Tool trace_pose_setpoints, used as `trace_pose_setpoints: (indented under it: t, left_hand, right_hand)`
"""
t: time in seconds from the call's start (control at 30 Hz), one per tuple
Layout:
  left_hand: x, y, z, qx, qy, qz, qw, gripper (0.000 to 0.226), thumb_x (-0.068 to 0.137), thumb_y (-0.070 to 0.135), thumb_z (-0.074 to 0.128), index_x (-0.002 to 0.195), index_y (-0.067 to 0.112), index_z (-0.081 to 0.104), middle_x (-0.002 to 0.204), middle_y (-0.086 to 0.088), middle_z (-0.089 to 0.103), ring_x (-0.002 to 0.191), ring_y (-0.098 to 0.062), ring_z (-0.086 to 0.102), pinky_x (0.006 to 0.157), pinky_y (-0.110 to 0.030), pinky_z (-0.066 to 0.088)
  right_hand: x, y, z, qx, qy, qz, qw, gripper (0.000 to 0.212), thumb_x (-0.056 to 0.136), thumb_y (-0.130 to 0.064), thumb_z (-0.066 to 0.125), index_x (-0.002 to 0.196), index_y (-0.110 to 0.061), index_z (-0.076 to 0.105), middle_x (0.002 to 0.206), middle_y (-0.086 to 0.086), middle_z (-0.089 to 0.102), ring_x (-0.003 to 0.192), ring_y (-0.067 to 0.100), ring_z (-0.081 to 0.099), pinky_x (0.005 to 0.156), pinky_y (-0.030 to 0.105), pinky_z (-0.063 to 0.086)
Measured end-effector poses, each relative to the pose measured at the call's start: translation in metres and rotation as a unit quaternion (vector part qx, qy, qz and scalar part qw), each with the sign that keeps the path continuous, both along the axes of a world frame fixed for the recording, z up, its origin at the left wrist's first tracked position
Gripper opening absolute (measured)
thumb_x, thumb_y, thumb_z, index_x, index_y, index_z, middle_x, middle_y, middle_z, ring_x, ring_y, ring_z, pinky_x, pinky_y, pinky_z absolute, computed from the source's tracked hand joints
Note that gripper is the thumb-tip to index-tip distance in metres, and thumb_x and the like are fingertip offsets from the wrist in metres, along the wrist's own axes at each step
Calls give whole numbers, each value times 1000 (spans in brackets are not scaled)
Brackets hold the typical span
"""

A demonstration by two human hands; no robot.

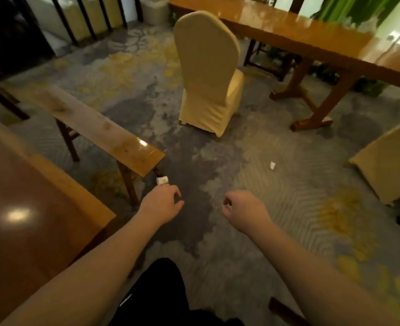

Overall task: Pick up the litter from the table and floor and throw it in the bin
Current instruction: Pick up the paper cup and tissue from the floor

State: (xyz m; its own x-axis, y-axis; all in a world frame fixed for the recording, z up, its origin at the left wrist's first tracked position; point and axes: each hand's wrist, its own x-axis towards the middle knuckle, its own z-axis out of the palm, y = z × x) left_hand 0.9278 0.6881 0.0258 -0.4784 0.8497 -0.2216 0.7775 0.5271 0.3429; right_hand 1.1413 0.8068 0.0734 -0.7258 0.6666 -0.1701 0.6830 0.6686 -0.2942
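A white paper scrap [272, 165] lies on the patterned carpet, ahead and to the right of my hands. A second white scrap [162, 180] shows at the foot of the bench leg, right at the far edge of my left hand [162, 204]. That hand is palm down with loosely curled fingers, and I cannot tell whether it touches the scrap. My right hand [243, 211] is curled shut, with a bit of white litter [228, 206] peeking out between its fingers. A pale bin [155, 10] stands far back by the railing.
A wooden bench [95, 128] runs along my left, beside a brown table [29, 208]. A cream-covered chair [208, 74] stands ahead, and another chair [389, 161] is at the right. A long wooden table [312, 41] crosses the back right. Black railing bars [81, 20] close off the back left.
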Motion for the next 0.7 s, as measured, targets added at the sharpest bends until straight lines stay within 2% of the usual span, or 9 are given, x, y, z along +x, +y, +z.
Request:
trace_pose_setpoints:
  t: [0.23,0.43,0.57,0.7]
  left_hand:
    - [-65,108,-104,-87,-58,72,992,28,84,48,67,108,34,63,101,10,62,92,-11,59,78,-33,55]
    - [-130,217,-175,-137,-121,66,981,23,89,43,62,107,28,62,108,2,60,103,-20,57,86,-41,52]
    - [-164,266,-222,-173,-130,79,973,21,91,42,60,106,27,62,108,1,59,101,-22,56,83,-43,52]
    - [-189,292,-299,-220,-144,117,958,25,91,43,59,110,27,60,113,-1,59,105,-24,54,82,-39,49]
  right_hand:
    - [-87,124,-64,-35,-68,66,995,19,89,-34,57,97,-19,65,100,6,66,100,28,59,78,38,49]
    - [-168,225,-133,-73,-93,81,990,17,88,-33,58,95,-18,65,95,6,66,97,29,58,75,38,49]
    - [-220,279,-192,-111,-133,104,979,19,89,-32,57,98,-18,65,100,7,67,101,30,58,75,38,48]
    - [-256,321,-276,-157,-170,101,968,18,89,-31,59,100,-20,67,104,8,69,104,31,60,75,37,49]
